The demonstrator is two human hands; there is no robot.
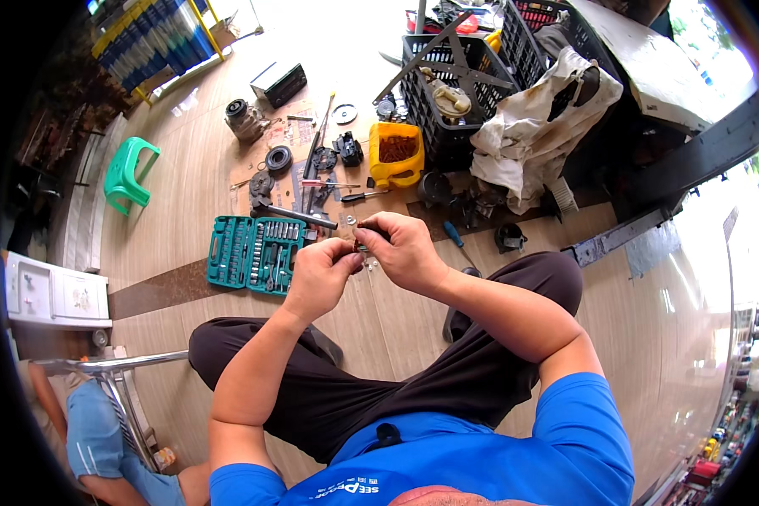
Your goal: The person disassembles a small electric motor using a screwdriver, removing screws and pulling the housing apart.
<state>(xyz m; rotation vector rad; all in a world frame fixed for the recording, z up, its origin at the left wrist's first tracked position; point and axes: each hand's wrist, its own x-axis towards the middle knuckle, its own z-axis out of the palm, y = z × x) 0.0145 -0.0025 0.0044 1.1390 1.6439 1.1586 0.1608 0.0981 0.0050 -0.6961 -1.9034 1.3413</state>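
My left hand (327, 270) and my right hand (396, 257) meet above the floor in front of my knees, fingers pinched around something small and dark, too small to make out. A few small pale pieces (373, 263) lie just beyond them. Left of my hands lies an open teal socket set (236, 249). A dark bar (291, 212) lies behind it, near a black-handled screwdriver (352, 196). A blue-handled screwdriver (454, 236) is to the right. Farther forward a yellow cut-down jug (394, 173) holds rusty brown pieces, among dark mechanical parts (278, 160) on cardboard.
Black crates (443, 126) and a white cloth (514, 160) stand forward right, beside a metal frame (683, 177). A green stool (128, 177) and a white cabinet (51, 287) are on the left. Another person (118, 447) in blue shorts is at lower left, by a chrome frame.
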